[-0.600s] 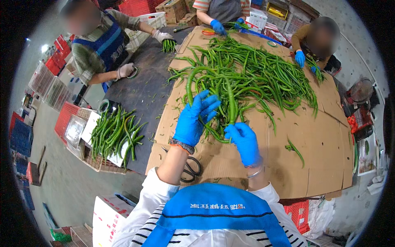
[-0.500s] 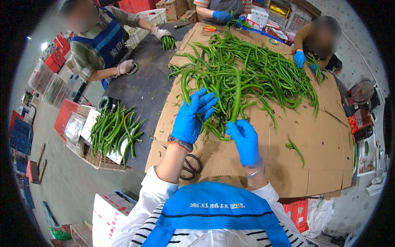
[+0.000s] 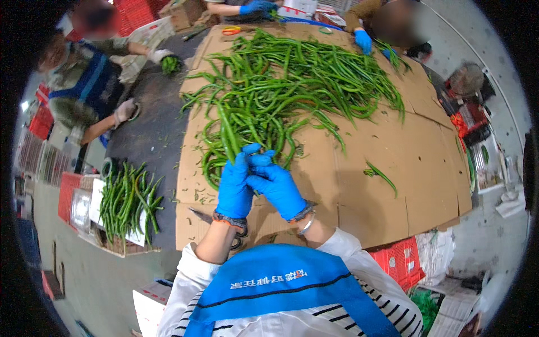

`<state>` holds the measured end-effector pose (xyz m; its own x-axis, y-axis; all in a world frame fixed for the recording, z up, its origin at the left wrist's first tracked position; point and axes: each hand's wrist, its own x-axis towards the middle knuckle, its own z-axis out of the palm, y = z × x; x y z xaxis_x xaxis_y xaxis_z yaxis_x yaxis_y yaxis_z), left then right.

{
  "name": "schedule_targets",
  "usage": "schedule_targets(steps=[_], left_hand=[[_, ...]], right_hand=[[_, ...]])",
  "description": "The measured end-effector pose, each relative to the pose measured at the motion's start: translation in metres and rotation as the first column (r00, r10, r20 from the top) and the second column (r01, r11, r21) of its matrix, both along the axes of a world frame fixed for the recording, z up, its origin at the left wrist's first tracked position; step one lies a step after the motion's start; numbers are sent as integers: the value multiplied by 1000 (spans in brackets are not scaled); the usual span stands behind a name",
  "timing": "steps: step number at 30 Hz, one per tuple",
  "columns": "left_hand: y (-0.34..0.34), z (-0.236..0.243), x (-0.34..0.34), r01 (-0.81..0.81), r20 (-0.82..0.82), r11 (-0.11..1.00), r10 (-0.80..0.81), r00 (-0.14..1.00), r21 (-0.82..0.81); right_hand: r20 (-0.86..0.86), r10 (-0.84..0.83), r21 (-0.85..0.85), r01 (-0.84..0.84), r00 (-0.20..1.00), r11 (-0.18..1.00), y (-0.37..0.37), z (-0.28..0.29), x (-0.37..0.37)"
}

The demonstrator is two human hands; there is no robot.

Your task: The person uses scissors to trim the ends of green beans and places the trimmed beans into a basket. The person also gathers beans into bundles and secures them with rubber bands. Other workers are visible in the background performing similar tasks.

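Long green chili peppers [image 3: 227, 132] stand up out of my blue-gloved left hand [image 3: 236, 188], whose fingers are wrapped round their lower ends. My right hand [image 3: 279, 190], also gloved in blue, presses against the left one with its fingers bent together. What it grips is hidden between the two gloves. Just beyond both hands a large heap of green chili peppers [image 3: 314, 84] spreads over the cardboard [image 3: 359, 163]. Partly under my left wrist lies a pair of dark-handled scissors [image 3: 200, 215].
A single chili pepper [image 3: 383, 180] lies to the right. At the left, a pile of chili peppers [image 3: 132, 202] rests on a crate beside a roll of tape [image 3: 109, 167]. Orange scissors [image 3: 231, 31] lie at the far edge. Three co-workers stand around the table, handling peppers.
My right hand has moved left to meet my left hand, and the pepper it held upright has come over to the left. The view has shifted right.
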<state>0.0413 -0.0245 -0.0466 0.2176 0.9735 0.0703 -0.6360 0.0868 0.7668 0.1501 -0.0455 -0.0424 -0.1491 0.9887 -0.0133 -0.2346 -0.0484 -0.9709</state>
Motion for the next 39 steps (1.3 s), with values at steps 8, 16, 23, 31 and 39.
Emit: schedule_targets(steps=[8,16,23,31,39], left_hand=[[10,-14,11,20,-29,993,-24,999,-118],[31,4,13,438,203,877,-401,893,-198],[40,2,5,454,378,855,-346,859,-249],[29,-4,-2,452,283,847,-377,882,-280],[7,-9,22,554,40,742,-585,810,-376]], right_hand=[[311,-96,283,4,946,959,11,-19,20],[55,214,-199,-199,975,960,9,-5,55],[473,-111,101,72,874,992,9,-31,160],[929,-156,314,495,-335,810,-72,-99,354],[666,-652,687,44,361,726,-3,-2,206]])
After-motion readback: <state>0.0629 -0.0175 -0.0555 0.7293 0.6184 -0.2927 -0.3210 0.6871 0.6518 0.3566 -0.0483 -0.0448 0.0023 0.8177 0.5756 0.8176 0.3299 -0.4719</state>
